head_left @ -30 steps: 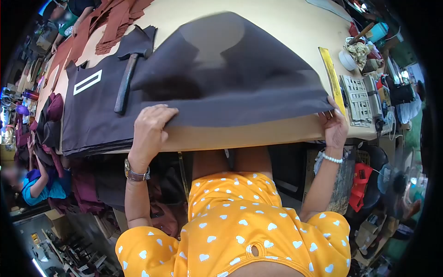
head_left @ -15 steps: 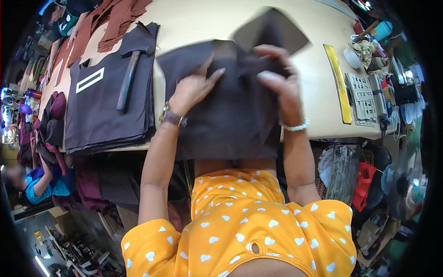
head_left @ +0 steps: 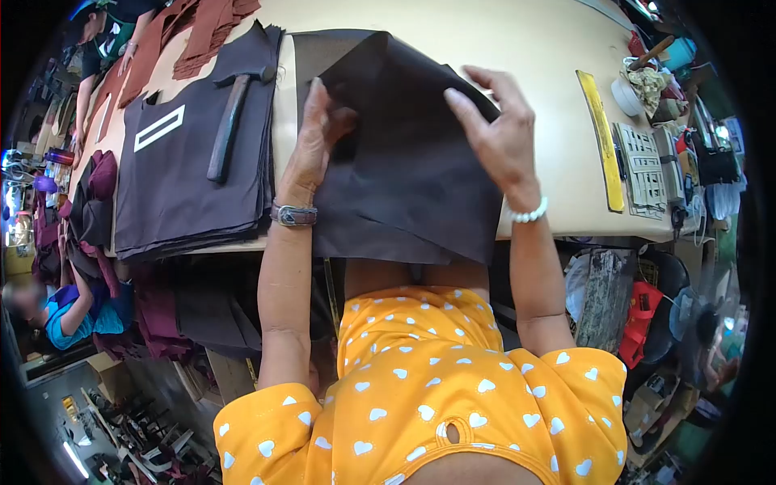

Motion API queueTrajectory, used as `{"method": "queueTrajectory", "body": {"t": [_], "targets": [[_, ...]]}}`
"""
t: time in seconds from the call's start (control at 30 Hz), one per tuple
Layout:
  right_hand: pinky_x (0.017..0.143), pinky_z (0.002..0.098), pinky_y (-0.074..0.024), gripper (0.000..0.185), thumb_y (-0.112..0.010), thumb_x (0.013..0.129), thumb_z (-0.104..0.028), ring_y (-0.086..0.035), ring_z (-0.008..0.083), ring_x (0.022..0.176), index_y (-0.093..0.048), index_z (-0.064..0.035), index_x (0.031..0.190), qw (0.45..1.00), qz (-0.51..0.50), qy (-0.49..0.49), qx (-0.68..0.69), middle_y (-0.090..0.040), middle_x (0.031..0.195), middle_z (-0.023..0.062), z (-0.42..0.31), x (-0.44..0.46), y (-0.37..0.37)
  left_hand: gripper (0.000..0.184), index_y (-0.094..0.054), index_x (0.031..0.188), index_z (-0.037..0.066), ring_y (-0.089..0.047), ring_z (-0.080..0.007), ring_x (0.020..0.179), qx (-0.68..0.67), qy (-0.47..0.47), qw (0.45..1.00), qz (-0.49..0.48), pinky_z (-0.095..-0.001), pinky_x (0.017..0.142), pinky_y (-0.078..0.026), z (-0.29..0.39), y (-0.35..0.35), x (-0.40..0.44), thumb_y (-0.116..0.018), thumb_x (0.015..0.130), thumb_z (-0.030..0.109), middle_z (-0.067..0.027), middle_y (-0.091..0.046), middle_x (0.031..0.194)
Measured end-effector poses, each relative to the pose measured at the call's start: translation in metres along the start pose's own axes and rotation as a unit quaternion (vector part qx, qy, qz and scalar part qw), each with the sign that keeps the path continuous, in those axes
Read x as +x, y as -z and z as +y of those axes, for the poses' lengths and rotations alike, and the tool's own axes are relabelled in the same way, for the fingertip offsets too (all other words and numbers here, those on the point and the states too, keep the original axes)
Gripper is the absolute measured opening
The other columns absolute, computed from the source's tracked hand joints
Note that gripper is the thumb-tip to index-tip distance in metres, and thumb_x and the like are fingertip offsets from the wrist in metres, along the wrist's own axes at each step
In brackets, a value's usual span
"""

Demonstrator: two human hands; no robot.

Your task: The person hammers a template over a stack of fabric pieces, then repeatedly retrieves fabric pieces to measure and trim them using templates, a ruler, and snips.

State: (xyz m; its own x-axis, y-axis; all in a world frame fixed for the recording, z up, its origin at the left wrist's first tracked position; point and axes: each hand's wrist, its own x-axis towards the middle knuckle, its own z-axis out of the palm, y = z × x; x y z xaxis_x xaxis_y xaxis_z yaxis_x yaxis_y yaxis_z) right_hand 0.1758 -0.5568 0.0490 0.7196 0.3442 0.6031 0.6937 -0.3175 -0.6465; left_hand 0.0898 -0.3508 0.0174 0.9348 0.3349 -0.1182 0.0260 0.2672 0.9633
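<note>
A large piece of dark brown fabric (head_left: 404,162) lies in front of me, its upper part lifted into a pointed fold and its lower edge hanging over the table's front edge. At its left side, my left hand (head_left: 314,141) has the folded layer between thumb and curled fingers; those fingers are partly in shadow. My right hand (head_left: 503,129) is at the upper right edge of the fabric, thumb and fingers apart with the edge passing between them. To the left lies a stack of dark cut fabric (head_left: 178,194), with a hammer (head_left: 229,125) and a white rectangular frame (head_left: 160,128) on top.
A yellow ruler (head_left: 600,141) and a cut-out template sheet (head_left: 641,170) lie on the right of the table (head_left: 550,97). Beyond them stands a white bowl (head_left: 628,99). Reddish-brown strips (head_left: 202,40) are at the back left. Two other people work on the left.
The fabric's upper right flap has swung over to the left and now forms a pointed fold. My left hand has turned upright at the left edge; my right hand has shifted slightly right and up.
</note>
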Motion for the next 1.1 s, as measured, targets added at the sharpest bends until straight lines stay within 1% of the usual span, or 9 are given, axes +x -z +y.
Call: {"method": "queueTrajectory", "body": {"t": [0.03, 0.2, 0.37, 0.43, 0.53, 0.7, 0.83, 0.93, 1.1], "targets": [[0.08, 0.028, -0.0463, 0.031, -0.067, 0.08, -0.022, -0.06, 0.0193, 0.086, -0.063, 0.0001, 0.102, 0.991, 0.028, 0.03, -0.124, -0.065, 0.091, 0.012, 0.016, 0.001, 0.004, 0.087, -0.046, 0.125, -0.002, -0.044, -0.0203, 0.116, 0.021, -0.037, 0.999, -0.009, -0.0345, 0.1, -0.03, 0.003, -0.009, -0.007, -0.046, 0.079, 0.071, -0.0139, -0.051, 0.121], [0.08, 0.0265, -0.0457, 0.029, -0.056, 0.088, -0.019, -0.06, 0.0177, 0.089, -0.061, 0.0, 0.109, 0.938, -0.258, -0.137, 0.187, -0.065, 0.096, 0.0117, 0.022, -0.005, 0.014, 0.046, -0.056, 0.107, -0.006, -0.06, -0.0155, 0.085, 0.134, -0.12, 0.984, 0.007, -0.0271, 0.077, -0.049, -0.008, -0.026, -0.004, -0.075, 0.075, 0.021, -0.0095, -0.063, 0.098], [0.087, 0.0254, -0.0438, 0.029, -0.048, 0.088, -0.008, -0.058, 0.0171, 0.096, -0.059, 0.0011, 0.113, 0.9, -0.403, -0.074, 0.151, -0.064, 0.102, 0.0094, 0.036, 0.016, 0.008, 0.042, -0.056, 0.107, -0.003, -0.057, -0.0154, 0.095, 0.092, -0.034, 0.993, 0.062, -0.0268, 0.084, -0.045, -0.005, -0.034, -0.014, -0.069, 0.079, 0.025, -0.0104, -0.06, 0.104], [0.089, 0.0281, -0.0435, 0.032, -0.048, 0.083, -0.005, -0.059, 0.0211, 0.098, -0.059, 0.0015, 0.112, 0.914, -0.397, -0.044, 0.07, -0.064, 0.105, 0.0122, 0.033, 0.026, -0.004, 0.037, -0.056, 0.106, -0.003, -0.057, -0.016, 0.096, 0.028, 0.051, 0.994, 0.098, -0.0272, 0.086, -0.044, 0.0, -0.033, -0.015, -0.064, 0.082, 0.024, -0.0103, -0.06, 0.106], [0.092, 0.0323, -0.043, 0.039, -0.049, 0.074, -0.005, -0.059, 0.0265, 0.101, -0.058, 0.0022, 0.112, 0.929, -0.362, 0.076, 0.033, -0.063, 0.106, 0.0159, 0.034, 0.035, -0.03, 0.031, -0.057, 0.108, -0.003, -0.057, -0.0166, 0.098, -0.057, 0.008, 0.984, 0.167, -0.0283, 0.089, -0.043, -0.03, -0.014, 0.003, -0.054, 0.087, 0.02, -0.0101, -0.06, 0.11], [0.091, 0.0356, -0.044, 0.047, -0.052, 0.064, -0.012, -0.059, 0.0304, 0.096, -0.059, 0.002, 0.108, 0.837, -0.547, 0.009, -0.016, -0.064, 0.098, 0.0188, 0.015, 0.061, -0.041, 0.036, -0.05, 0.122, -0.001, -0.057, -0.0187, 0.102, -0.266, -0.03, 0.963, 0.03, -0.0305, 0.094, -0.041, -0.021, -0.01, -0.003, -0.036, 0.094, 0.017, -0.0107, -0.062, 0.105], [0.082, 0.0389, -0.0454, 0.04, -0.053, 0.071, -0.018, -0.059, 0.0307, 0.085, -0.06, 0.0028, 0.104, 0.805, -0.592, 0.038, 0.019, -0.063, 0.089, 0.0193, 0.025, 0.065, -0.043, 0.041, -0.04, 0.134, 0.005, -0.056, -0.0156, 0.101, -0.239, -0.055, 0.969, -0.031, -0.0287, 0.092, -0.042, -0.025, -0.005, -0.003, -0.032, 0.096, 0.019, -0.0078, -0.059, 0.11], [0.082, 0.0378, -0.0457, 0.039, -0.053, 0.073, -0.02, -0.059, 0.0309, 0.086, -0.059, 0.0041, 0.102, 0.85, -0.512, 0.124, 0.011, -0.062, 0.091, 0.0207, 0.028, 0.06, -0.047, 0.043, -0.037, 0.136, 0.004, -0.055, -0.0143, 0.1, -0.227, -0.076, 0.971, -0.021, -0.027, 0.088, -0.045, -0.023, -0.015, -0.004, -0.033, 0.096, 0.02, -0.0063, -0.056, 0.112], [0.074, 0.0324, -0.0454, 0.038, -0.053, 0.073, -0.022, -0.056, 0.0269, 0.077, -0.057, 0.0078, 0.096, 0.822, -0.566, 0.05, 0.011, -0.061, 0.083, 0.0195, 0.026, 0.053, -0.061, 0.047, -0.03, 0.14, 0.006, -0.053, -0.0146, 0.101, -0.236, -0.114, 0.961, -0.082, -0.0266, 0.087, -0.045, -0.027, -0.008, -0.006, -0.037, 0.096, 0.02, -0.0059, -0.054, 0.117]]}}
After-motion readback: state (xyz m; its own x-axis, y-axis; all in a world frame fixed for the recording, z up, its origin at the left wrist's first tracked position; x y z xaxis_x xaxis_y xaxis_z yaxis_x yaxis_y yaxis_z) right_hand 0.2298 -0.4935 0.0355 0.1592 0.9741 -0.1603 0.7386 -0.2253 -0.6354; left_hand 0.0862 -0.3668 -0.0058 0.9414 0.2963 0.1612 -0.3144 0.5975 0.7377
